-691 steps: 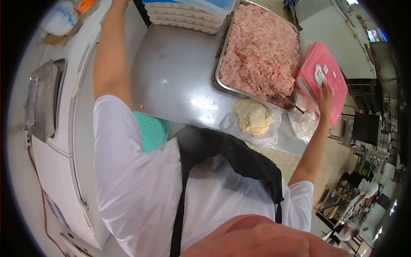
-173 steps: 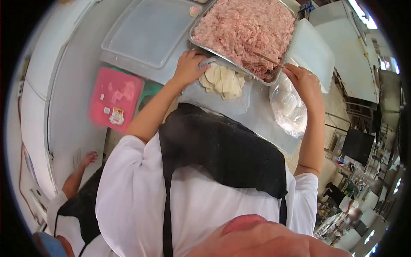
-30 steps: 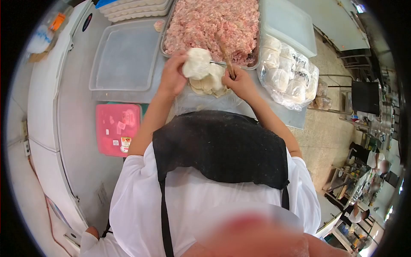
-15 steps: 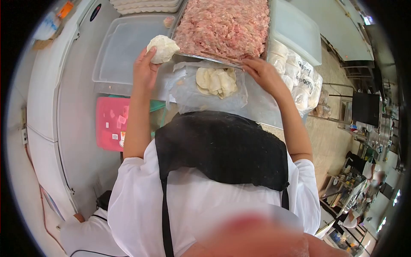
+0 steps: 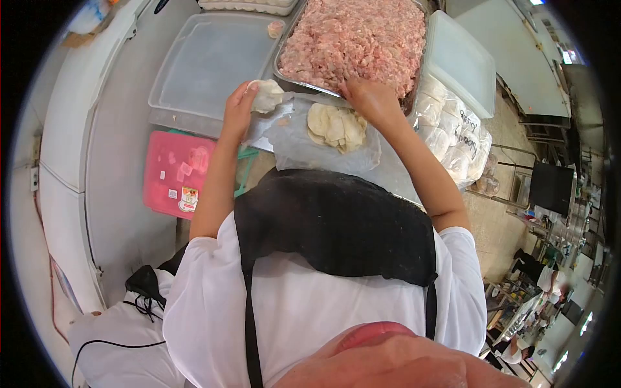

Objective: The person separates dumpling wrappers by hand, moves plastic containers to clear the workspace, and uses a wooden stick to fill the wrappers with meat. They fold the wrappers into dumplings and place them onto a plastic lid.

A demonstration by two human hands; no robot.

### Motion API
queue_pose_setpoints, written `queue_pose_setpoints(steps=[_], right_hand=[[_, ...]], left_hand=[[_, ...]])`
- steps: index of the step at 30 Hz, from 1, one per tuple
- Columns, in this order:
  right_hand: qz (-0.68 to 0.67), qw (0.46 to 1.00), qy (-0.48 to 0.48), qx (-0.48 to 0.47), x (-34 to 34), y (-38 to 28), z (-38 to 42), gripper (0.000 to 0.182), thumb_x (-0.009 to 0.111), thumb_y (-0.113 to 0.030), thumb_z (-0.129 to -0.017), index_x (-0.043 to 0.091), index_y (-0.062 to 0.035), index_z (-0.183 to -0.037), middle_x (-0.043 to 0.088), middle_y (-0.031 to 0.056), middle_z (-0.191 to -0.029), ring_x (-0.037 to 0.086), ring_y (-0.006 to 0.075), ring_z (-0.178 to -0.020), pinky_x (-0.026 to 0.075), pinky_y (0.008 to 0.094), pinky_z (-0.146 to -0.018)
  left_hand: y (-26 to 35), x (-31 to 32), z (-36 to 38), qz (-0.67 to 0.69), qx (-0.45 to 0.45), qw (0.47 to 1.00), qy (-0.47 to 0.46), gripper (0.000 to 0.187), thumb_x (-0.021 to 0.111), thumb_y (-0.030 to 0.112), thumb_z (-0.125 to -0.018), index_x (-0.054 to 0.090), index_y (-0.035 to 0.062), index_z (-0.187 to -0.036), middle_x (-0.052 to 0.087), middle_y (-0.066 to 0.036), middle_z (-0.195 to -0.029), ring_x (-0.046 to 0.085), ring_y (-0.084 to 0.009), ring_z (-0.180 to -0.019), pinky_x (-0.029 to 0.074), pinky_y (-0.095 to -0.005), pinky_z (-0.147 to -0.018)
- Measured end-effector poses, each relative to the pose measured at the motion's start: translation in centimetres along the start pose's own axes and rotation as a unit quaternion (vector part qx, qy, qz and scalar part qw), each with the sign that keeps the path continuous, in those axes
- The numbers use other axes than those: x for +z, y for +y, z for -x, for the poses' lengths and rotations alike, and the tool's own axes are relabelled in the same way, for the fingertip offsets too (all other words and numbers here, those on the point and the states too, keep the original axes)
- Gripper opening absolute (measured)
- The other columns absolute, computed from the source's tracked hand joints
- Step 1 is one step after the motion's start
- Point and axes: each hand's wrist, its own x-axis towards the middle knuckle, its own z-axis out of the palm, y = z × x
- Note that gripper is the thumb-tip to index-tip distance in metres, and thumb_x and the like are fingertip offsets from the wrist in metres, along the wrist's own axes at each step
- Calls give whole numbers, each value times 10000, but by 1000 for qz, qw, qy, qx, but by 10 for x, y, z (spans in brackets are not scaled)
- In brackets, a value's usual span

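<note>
My left hand (image 5: 239,111) pinches a thin, round, pale dough wrapper (image 5: 266,97) beside the near left corner of the meat tray. My right hand (image 5: 372,98) is at the tray's near edge, its fingers curled together against the raw minced meat (image 5: 356,42). What those fingers hold, if anything, is hidden. The metal tray (image 5: 304,84) is heaped with the pink mince. Between my hands, a loose pile of dough wrappers (image 5: 336,127) lies on a crumpled clear plastic bag (image 5: 294,139).
A translucent lid (image 5: 207,64) carries one small filled dumpling (image 5: 275,29) at its upper right. Bagged stacks of wrappers (image 5: 453,136) and another translucent container (image 5: 460,64) stand right. A pink box (image 5: 171,171) is lower left. Another person's white clothing (image 5: 116,343) shows lower left.
My left hand has lowered the wrapper and brought it nearer the bag. My right hand has moved left along the tray's near edge, fingers now at the mince. The view has shifted slightly.
</note>
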Motion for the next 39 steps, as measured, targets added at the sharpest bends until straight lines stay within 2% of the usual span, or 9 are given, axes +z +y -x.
queue_pose_setpoints(steps=[7,8,15,18,21,24,28,32,39], right_hand=[[-155,986,-18,57,3,9,1,364,504,-347,-951,609,-27,-813,628,188,-770,621,379,-740,476,494,-638],[-185,979,-37,80,1,13,-1,358,504,-342,-952,609,-26,-822,625,191,-768,622,382,-740,475,496,-641],[62,998,28,9,1,-10,-29,300,517,-306,-945,624,-54,-820,631,154,-723,648,341,-700,481,466,-602],[-45,996,57,-53,4,-20,-19,280,523,-279,-907,626,-71,-752,652,140,-741,652,347,-735,510,450,-632],[-39,999,9,31,7,-20,-12,313,524,-298,-920,651,-54,-768,648,150,-746,643,350,-728,499,445,-639],[-219,969,-8,116,8,-2,-1,293,533,-314,-955,686,-69,-910,587,133,-654,618,266,-688,459,384,-588],[-320,921,32,218,-20,5,12,402,538,-359,-956,686,8,-883,657,152,-728,639,260,-689,468,378,-644],[-444,849,-3,287,-40,14,17,383,574,-330,-952,677,38,-973,671,136,-755,618,187,-745,471,335,-679],[-224,953,123,161,-35,19,44,286,629,-243,-905,654,-28,-1094,653,187,-904,629,324,-819,489,376,-733]], left_hand=[[-6,20,0,164,-184,969,-26,263,506,204,-973,592,23,-1144,663,-85,-1064,658,-195,-947,546,-337,-790],[-10,24,-2,187,-214,958,-38,307,503,196,-978,549,-17,-1194,633,-136,-1134,638,-246,-1038,539,-379,-884],[-13,45,-3,302,-213,920,-129,339,494,213,-986,522,-27,-1224,617,-151,-1172,623,-273,-1074,519,-406,-920],[-3,46,5,216,-181,954,-103,353,503,206,-980,512,-37,-1236,613,-167,-1181,625,-285,-1071,520,-434,-916],[2,31,-1,255,-188,946,-73,364,514,192,-973,503,-51,-1243,609,-177,-1188,626,-294,-1069,521,-454,-908],[19,14,-15,336,-143,930,-42,359,510,163,-967,493,-61,-1248,608,-182,-1189,622,-306,-1071,526,-461,-895],[46,37,-37,270,-72,960,14,360,454,185,-989,480,-46,-1264,593,-176,-1205,609,-316,-1083,521,-436,-901],[54,99,-50,389,-106,909,-107,384,417,219,-1006,450,-39,-1287,560,-172,-1241,553,-320,-1146,445,-461,-990],[93,162,-59,533,-137,833,-54,597,266,448,-1011,381,-26,-1355,454,-187,-1376,410,-331,-1299,308,-497,-1103]])
